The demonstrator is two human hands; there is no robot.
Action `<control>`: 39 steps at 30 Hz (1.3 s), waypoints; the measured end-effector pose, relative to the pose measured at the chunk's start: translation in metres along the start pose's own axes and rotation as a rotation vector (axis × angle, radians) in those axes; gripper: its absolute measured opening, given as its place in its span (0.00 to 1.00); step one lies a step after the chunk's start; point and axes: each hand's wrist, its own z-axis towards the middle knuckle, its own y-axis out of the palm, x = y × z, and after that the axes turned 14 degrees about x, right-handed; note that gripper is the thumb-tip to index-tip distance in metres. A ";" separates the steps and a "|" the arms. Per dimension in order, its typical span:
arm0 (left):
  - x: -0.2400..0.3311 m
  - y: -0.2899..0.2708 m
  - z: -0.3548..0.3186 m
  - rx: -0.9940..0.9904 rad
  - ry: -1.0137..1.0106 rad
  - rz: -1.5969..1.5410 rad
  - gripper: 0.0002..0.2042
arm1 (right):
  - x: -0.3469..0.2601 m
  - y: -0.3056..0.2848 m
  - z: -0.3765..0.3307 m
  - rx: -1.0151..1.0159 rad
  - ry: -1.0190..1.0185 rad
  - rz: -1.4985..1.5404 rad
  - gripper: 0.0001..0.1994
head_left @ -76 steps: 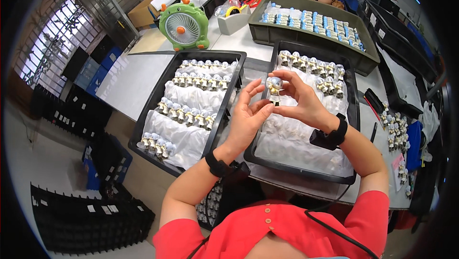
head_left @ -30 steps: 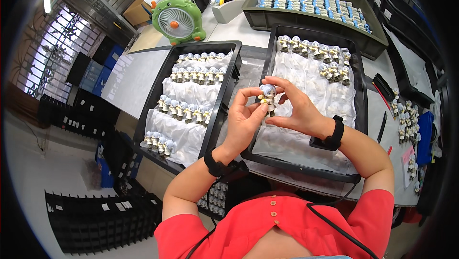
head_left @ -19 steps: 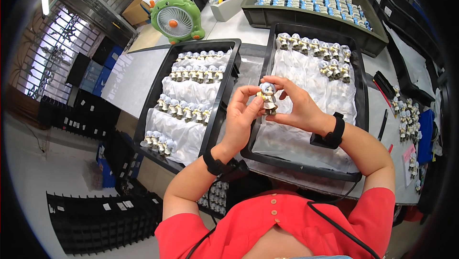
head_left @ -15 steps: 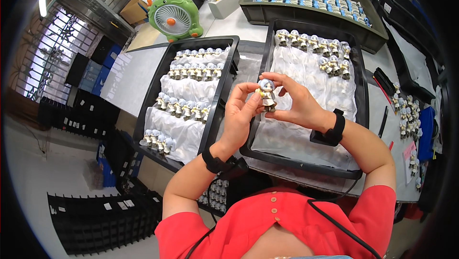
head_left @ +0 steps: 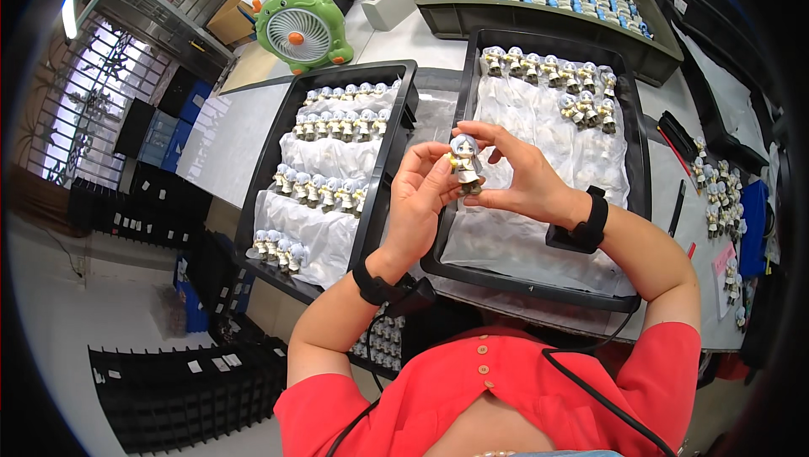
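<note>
Between my two hands a small figurine [head_left: 466, 168] with pale blue-grey hair and a white outfit stands upright, its front toward me. My left hand [head_left: 415, 208] pinches its side between thumb and fingers. My right hand [head_left: 533, 177] curves round the other side, with a fingertip by the head and the thumb by the feet. Below them lies a black tray [head_left: 539, 284] lined with white tissue, where rows of similar figurines [head_left: 552, 71] stand at the far end. To the left, another black tray [head_left: 263, 166] holds several rows of them on tissue.
A green animal-shaped fan [head_left: 300, 31] stands at the back left, beside a tape dispenser [head_left: 391, 7]. Behind the right tray is an olive bin [head_left: 543, 33] of blue and white figurines. More figurines [head_left: 720, 196] cluster at the right, near a black slim tool [head_left: 677, 208].
The figurine has turned slightly and risen a little in my hands. My grip stays much the same, while the whole view has shifted slightly.
</note>
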 end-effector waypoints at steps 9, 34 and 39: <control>0.000 -0.001 0.001 0.014 -0.047 -0.006 0.13 | -0.001 -0.001 0.001 0.058 -0.042 -0.011 0.41; 0.009 0.004 0.000 -0.188 -0.221 -0.115 0.22 | -0.006 0.001 0.002 0.024 -0.093 -0.006 0.35; 0.006 0.000 0.003 -0.192 -0.263 -0.110 0.24 | -0.001 0.000 0.002 0.015 -0.104 -0.026 0.33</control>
